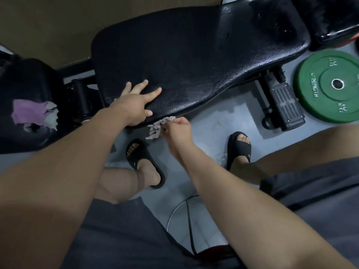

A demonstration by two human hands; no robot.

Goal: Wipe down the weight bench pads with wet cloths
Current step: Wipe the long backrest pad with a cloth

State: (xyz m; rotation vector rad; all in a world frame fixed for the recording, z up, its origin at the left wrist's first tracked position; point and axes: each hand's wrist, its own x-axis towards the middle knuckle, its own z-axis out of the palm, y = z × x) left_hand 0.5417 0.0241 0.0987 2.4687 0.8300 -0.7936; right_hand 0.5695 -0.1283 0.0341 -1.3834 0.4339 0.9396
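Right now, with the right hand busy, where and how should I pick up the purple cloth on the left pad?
Probably pinch the purple cloth from above at its bunched pale edge, on the side nearest the left hand. It lies crumpled on the pad, so the raised folds give fingers something to close on; the flatter purple part does not.

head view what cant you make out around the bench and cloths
All in the head view:
- Grey cloth: part hidden in the curled fingers of the right hand.
- Long pad: underside and most of the frame hidden by the pad itself.
- Pad at top right: cut off by the picture edge.
- Green plate: cut by the right edge; weight numerals too small.
- Purple cloth: wet or dry, unclear.
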